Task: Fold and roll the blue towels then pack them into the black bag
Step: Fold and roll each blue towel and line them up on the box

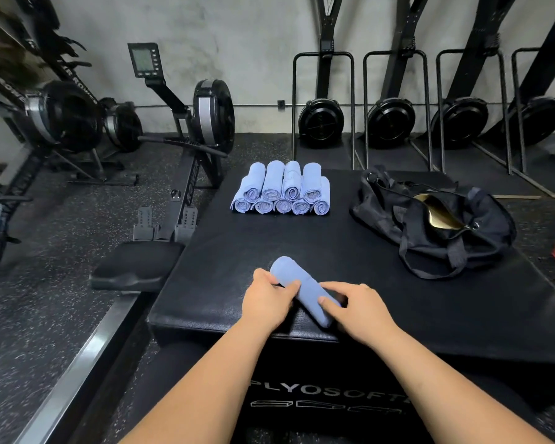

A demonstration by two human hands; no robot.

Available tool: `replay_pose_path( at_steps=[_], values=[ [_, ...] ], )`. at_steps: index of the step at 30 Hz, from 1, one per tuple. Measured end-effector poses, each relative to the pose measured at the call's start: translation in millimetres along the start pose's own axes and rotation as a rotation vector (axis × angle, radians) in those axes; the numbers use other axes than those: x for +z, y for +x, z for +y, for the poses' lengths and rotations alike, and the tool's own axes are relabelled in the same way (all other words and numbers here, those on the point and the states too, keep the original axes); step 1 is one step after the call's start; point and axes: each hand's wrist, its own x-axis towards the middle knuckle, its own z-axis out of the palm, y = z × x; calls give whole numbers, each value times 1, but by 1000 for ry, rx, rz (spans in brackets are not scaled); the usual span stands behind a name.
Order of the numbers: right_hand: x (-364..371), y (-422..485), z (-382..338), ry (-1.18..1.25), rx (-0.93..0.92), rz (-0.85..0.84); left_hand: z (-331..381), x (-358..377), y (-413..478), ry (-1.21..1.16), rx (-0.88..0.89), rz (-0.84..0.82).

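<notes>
- I see both hands working one rolled blue towel [303, 291] at the near edge of the black padded desk [350, 251].
- The left hand [268, 301] grips the roll's middle from its left side, thumb on top and fingers curled under.
- The right hand [356, 310] clasps the roll's near end, thumb pressed on the cloth, fingers wrapped over it.
- The roll lies slantwise between the hands, its far end pointing ahead and to the left.
- Well ahead of the hands, a stack of rolled towels [281, 190] rests on the desk: five below, four above, spiral ends facing me.
- Ahead and to the right of the right hand, the black bag [436, 219] slumps on the desk, unzipped, a gold lining showing in its mouth.
- To the left of the left hand, a rowing machine [180, 139] stands on the floor.
</notes>
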Motion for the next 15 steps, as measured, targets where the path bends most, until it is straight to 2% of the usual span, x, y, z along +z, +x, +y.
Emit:
replay_pose_path(
  at_steps=[5,11,15],
  values=[
    [13,-12,-26,111,47,-2,0,-9,-5,-173,-2,-60],
    [30,-30,-40,169,23,5,3,-13,-13,-217,44,-98],
    [21,-34,-43,375,26,-58,6,-21,-13,-411,-22,-102]
  ],
)
